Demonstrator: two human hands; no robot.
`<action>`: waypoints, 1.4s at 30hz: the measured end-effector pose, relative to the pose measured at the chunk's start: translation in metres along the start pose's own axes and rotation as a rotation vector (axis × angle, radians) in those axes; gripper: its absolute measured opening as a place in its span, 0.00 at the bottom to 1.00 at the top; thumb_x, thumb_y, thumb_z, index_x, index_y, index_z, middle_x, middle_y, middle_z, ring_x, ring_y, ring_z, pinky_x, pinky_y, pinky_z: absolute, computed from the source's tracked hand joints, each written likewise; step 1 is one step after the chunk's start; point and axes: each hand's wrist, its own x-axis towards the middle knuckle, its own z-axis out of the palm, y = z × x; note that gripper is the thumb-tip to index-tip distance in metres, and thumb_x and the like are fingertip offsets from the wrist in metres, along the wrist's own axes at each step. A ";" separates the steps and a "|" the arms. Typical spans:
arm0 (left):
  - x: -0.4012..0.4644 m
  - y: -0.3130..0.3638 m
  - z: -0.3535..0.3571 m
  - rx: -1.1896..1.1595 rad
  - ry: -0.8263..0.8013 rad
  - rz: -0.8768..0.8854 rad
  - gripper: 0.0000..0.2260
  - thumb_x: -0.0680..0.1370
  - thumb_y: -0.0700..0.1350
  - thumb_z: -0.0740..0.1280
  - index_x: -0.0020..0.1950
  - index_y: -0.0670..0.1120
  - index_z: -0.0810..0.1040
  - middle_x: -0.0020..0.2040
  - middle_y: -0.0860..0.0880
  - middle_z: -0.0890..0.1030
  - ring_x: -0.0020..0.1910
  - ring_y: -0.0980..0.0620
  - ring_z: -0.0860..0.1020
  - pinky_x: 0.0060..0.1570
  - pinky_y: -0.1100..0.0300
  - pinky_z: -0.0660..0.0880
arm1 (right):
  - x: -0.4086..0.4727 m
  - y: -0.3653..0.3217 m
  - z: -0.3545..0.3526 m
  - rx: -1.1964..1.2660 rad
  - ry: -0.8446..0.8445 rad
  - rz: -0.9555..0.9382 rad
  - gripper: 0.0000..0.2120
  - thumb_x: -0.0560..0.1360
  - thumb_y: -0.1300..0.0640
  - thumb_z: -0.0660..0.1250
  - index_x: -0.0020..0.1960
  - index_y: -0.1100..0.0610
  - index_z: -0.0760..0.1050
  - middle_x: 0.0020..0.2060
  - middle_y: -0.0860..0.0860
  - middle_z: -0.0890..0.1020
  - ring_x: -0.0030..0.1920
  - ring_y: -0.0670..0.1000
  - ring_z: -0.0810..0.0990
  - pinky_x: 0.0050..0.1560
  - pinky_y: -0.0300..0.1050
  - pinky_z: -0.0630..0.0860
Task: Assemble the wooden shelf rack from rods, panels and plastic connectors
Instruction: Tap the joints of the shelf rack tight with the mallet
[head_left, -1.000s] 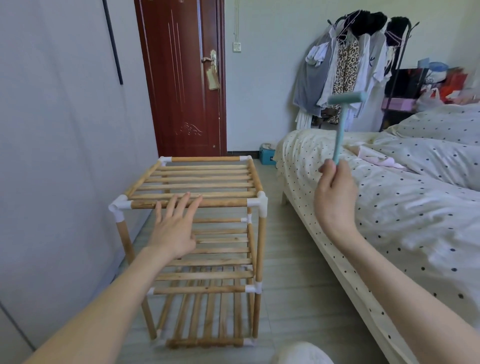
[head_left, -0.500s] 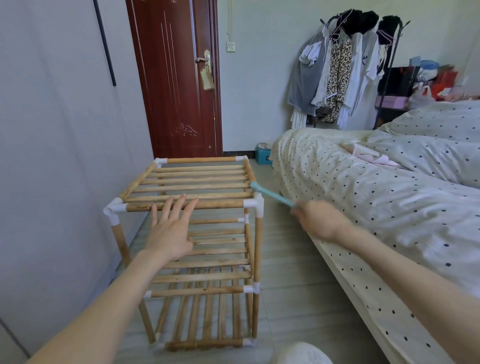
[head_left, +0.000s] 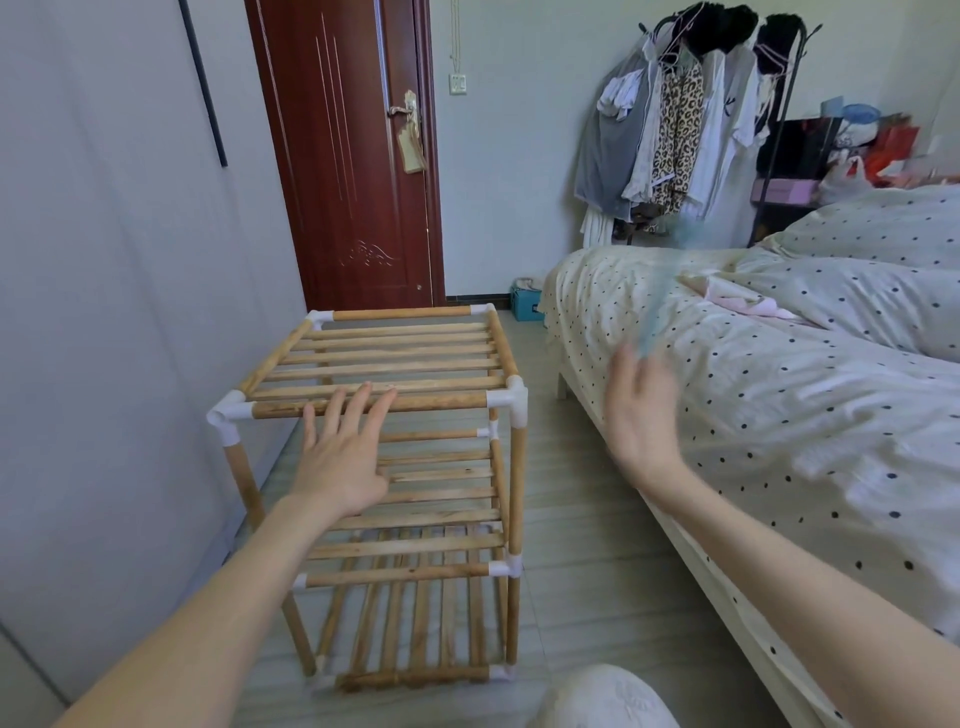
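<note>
A bedroom with a grey tiled floor (head_left: 571, 519), a dark red door (head_left: 353, 156), a polka-dot bed (head_left: 779, 415) on the right and a clothes rack (head_left: 691, 130) behind it holds the wooden shelf rack (head_left: 395, 467), which stands upright on the floor just beside the left wall, its slats running left to right across three tiers joined by white plastic connectors (head_left: 511, 402). The left hand (head_left: 343, 452) lies flat with fingers spread on the top front rod. The right hand (head_left: 641, 410), blurred near the bed edge, holds a teal hammer (head_left: 652, 332) that smears upward; its grip cannot be told.
</note>
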 end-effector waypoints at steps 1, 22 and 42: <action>0.000 0.000 -0.001 0.007 -0.010 -0.001 0.43 0.72 0.43 0.65 0.75 0.57 0.38 0.77 0.52 0.41 0.76 0.47 0.39 0.69 0.44 0.33 | -0.018 0.005 0.008 -0.254 -0.307 0.101 0.13 0.82 0.53 0.52 0.47 0.58 0.71 0.31 0.47 0.71 0.29 0.43 0.70 0.25 0.33 0.65; 0.002 -0.068 -0.024 0.080 0.063 -0.066 0.23 0.81 0.50 0.54 0.76 0.51 0.56 0.77 0.49 0.56 0.76 0.46 0.50 0.72 0.45 0.46 | -0.012 0.002 0.019 -0.191 -0.304 -0.052 0.09 0.81 0.55 0.55 0.44 0.59 0.64 0.31 0.50 0.70 0.31 0.52 0.70 0.26 0.37 0.64; -0.031 -0.035 -0.026 -0.048 -0.100 0.249 0.26 0.75 0.64 0.36 0.71 0.61 0.34 0.74 0.60 0.39 0.72 0.60 0.35 0.72 0.53 0.34 | 0.023 0.010 0.067 -0.103 -0.300 -0.082 0.14 0.82 0.55 0.53 0.61 0.59 0.71 0.33 0.51 0.74 0.30 0.47 0.70 0.27 0.37 0.64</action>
